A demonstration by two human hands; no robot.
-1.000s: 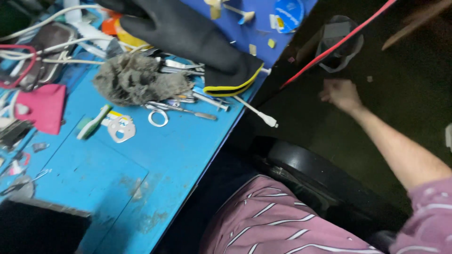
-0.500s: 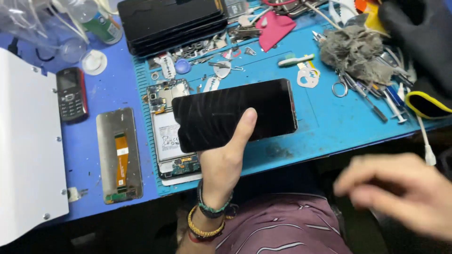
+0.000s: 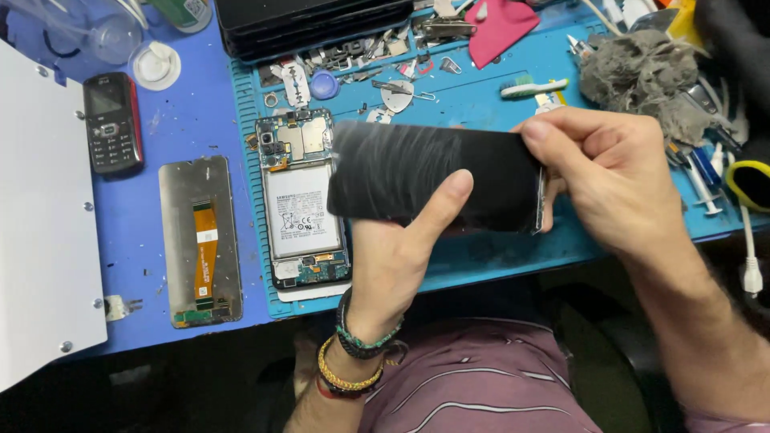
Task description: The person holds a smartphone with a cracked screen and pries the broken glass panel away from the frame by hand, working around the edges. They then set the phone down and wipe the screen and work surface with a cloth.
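A black phone screen panel (image 3: pixel 433 172) was held level above the blue work mat (image 3: pixel 497 261), gripped from below by the left hand (image 3: pixel 401 248) and pinched at its right edge by the right hand (image 3: pixel 609 176). Beneath it lay an opened phone (image 3: pixel 301 208), its battery bearing a white rectangular label. Left of the mat, a detached display (image 3: pixel 200 240) with an orange flex strip was seen beside a small keypad phone (image 3: pixel 112 124).

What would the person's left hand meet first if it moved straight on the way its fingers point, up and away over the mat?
Probably the opened phone, lying just beyond the left hand; depth is unclear.
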